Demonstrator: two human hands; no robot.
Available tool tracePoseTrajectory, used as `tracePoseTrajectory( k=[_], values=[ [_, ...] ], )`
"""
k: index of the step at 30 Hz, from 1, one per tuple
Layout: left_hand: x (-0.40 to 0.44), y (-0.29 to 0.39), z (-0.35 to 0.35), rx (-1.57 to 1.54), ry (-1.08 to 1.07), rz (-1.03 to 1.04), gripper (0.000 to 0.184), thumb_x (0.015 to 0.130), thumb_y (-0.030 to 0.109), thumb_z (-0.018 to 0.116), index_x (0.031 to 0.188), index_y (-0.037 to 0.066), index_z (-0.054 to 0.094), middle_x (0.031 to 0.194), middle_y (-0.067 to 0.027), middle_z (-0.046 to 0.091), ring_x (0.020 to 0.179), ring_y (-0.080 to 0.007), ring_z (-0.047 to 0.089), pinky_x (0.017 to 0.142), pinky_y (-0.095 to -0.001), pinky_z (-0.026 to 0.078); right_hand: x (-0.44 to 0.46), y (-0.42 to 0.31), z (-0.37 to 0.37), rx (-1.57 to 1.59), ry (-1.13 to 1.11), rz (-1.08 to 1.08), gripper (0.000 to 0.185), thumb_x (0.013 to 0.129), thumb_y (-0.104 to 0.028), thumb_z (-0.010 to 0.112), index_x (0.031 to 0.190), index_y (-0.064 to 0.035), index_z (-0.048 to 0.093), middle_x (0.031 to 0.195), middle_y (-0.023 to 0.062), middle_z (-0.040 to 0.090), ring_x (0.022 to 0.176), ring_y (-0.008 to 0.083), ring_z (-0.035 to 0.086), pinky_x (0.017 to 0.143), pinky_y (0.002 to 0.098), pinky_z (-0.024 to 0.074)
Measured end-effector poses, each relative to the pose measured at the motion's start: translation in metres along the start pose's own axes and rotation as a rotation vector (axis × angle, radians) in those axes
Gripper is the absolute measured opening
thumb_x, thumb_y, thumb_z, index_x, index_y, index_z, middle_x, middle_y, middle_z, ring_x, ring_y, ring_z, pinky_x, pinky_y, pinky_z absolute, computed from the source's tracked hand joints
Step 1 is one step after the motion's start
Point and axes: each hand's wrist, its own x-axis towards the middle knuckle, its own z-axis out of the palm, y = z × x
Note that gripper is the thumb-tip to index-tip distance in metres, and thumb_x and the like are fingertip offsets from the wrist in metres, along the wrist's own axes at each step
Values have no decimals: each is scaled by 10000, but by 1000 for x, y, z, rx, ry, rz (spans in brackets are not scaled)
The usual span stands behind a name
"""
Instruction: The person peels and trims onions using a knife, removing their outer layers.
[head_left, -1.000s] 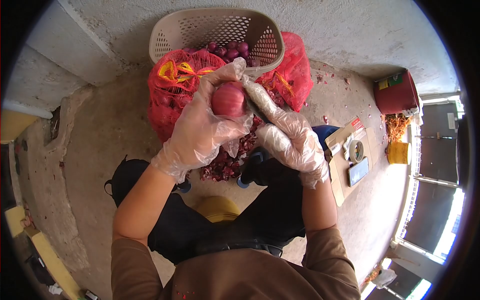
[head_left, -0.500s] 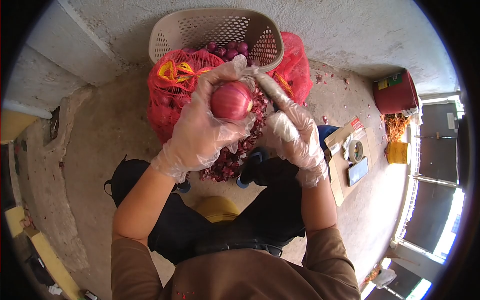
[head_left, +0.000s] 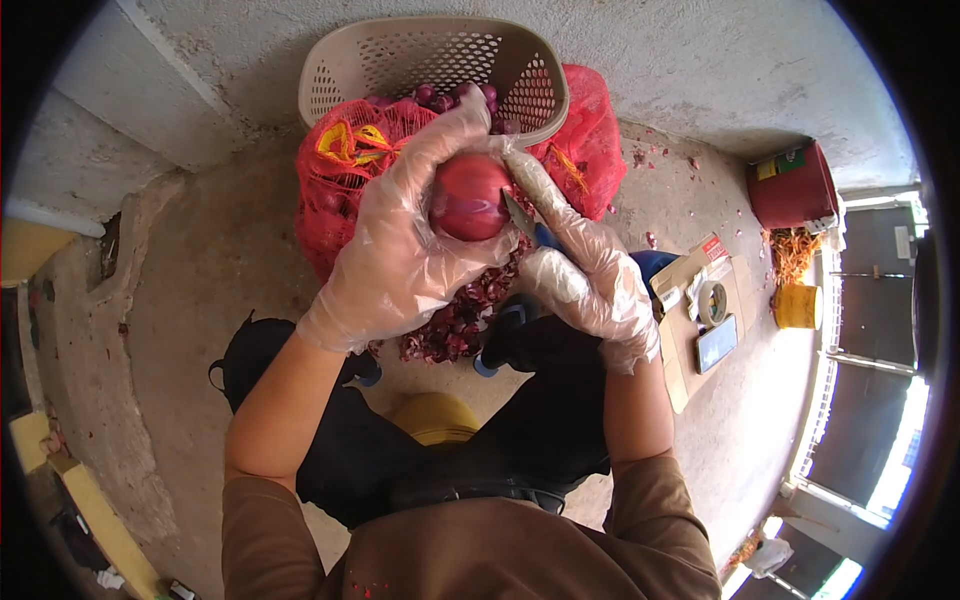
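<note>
In a clear plastic glove, my left hand (head_left: 405,235) is wrapped round a red onion (head_left: 470,198), holding it up in front of me. My right hand (head_left: 590,262), gloved the same way, grips a small knife (head_left: 518,214) with a blue handle. The blade meets the right side of the onion, and most of the handle is hidden by my fingers. Below my hands, a heap of red onion skins (head_left: 445,335) lies on the floor between my feet.
A perforated basket (head_left: 345,60) with onions (head_left: 435,98) stands against the wall. Red mesh sacks flank it, one left (head_left: 320,205) and one right (head_left: 590,110). At right, cardboard (head_left: 683,380) bears a tape roll (head_left: 712,302) and phone (head_left: 716,344), near a red bucket (head_left: 795,190).
The onion has turned in my left hand and moved slightly up and right. The knife, mostly hidden before, now shows its blade against the onion.
</note>
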Motion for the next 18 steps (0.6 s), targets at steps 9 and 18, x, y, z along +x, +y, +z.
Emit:
tracePoseTrajectory(
  k=[9, 18],
  values=[
    [3, 4, -11, 119, -78, -95, 712, 737, -22, 768, 1385, 15, 475, 1483, -155, 457, 1358, -234, 450, 1142, -368, 352, -1, 5, 1, -178, 12, -113, 638, 931, -181, 616, 1516, -95, 375, 1293, 201, 617, 1207, 333, 607, 978, 379, 482],
    [2, 6, -13, 233, -101, -73, 701, 732, -18, 782, 1369, 10, 490, 1447, -170, 500, 1334, -254, 489, 1127, -365, 373, 0, 1, 6, -214, 18, -81, 590, 946, -196, 614, 1501, -152, 416, 1222, 193, 644, 1060, 395, 640, 876, 384, 526]
  ],
)
